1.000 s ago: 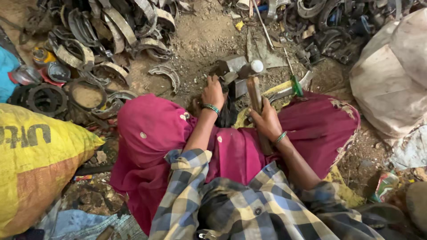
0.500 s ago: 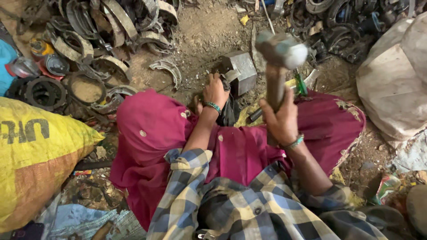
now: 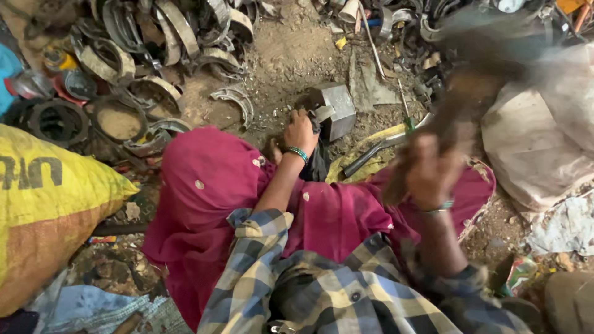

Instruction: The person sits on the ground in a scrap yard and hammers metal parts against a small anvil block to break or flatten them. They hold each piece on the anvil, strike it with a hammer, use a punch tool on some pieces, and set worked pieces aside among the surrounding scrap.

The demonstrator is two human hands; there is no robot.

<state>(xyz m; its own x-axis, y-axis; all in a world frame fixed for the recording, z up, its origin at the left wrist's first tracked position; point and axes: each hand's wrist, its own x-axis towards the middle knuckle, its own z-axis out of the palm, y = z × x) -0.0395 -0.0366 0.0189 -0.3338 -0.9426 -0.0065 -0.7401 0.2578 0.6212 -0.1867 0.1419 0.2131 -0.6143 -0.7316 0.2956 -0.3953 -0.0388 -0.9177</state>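
My left hand (image 3: 301, 133), with a green bangle at the wrist, presses a small metal piece (image 3: 323, 114) against a grey metal block (image 3: 337, 108) on the dirt ground. My right hand (image 3: 431, 168) grips the wooden handle of a hammer (image 3: 461, 105), raised high to the right and blurred by motion. The hammer head (image 3: 495, 37) is a dark smear near the top right. I sit on the ground in a magenta skirt (image 3: 204, 185) and a checked shirt.
A heap of curved metal brake shoes (image 3: 161, 43) and rings lies at upper left. A yellow sack (image 3: 43, 204) is at left, a whitish sack (image 3: 544, 142) at right. A dark metal rod (image 3: 374, 153) lies on yellow cloth beside the block.
The hammer rose from the block to above it, then swung farther up and right, now blurred. My left hand stayed at the block.
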